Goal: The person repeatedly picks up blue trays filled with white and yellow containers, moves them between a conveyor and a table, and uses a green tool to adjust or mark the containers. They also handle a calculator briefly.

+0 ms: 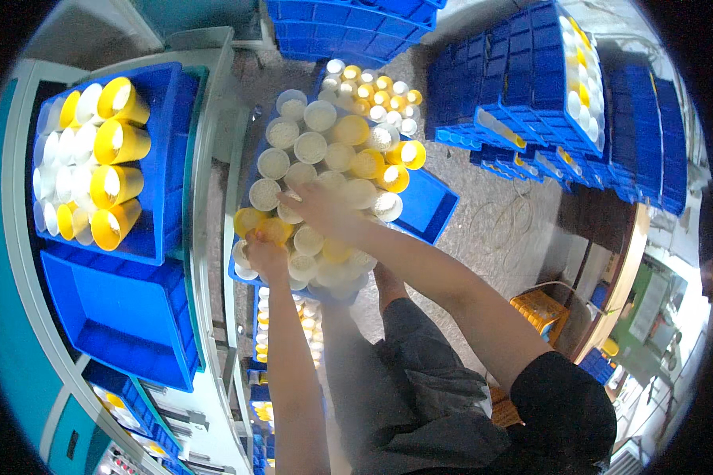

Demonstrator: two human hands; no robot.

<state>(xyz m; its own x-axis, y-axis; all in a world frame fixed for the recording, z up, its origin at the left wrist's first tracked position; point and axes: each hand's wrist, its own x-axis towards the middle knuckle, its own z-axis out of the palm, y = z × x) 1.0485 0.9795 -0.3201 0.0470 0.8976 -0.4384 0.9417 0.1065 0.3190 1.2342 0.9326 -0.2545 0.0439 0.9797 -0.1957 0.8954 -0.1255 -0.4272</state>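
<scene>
Rows of open-topped white and yellow cups stand in a blue crate (pixel 235 269) before me, and several show white, grainy contents. At the near left corner, my left hand (pixel 267 255) is closed around the rim of a yellow cup (pixel 274 230). My right hand (pixel 325 204) reaches over the middle of the cups, slightly blurred, fingers stretched out. Beside its fingertips is a white cup (pixel 264 194); no cup shows in its grasp. Further along the crate is a yellow cup (pixel 367 163). Both palms are hidden from view.
Left, a machine frame (pixel 214 158) carries a blue tray (pixel 162 229) of tipped cups and a bare blue tray (pixel 119 305). Stacked blue crates (pixel 515 79) stand at the far right, more (pixel 352 32) at the back. An orange crate (pixel 540 309) sits on the floor.
</scene>
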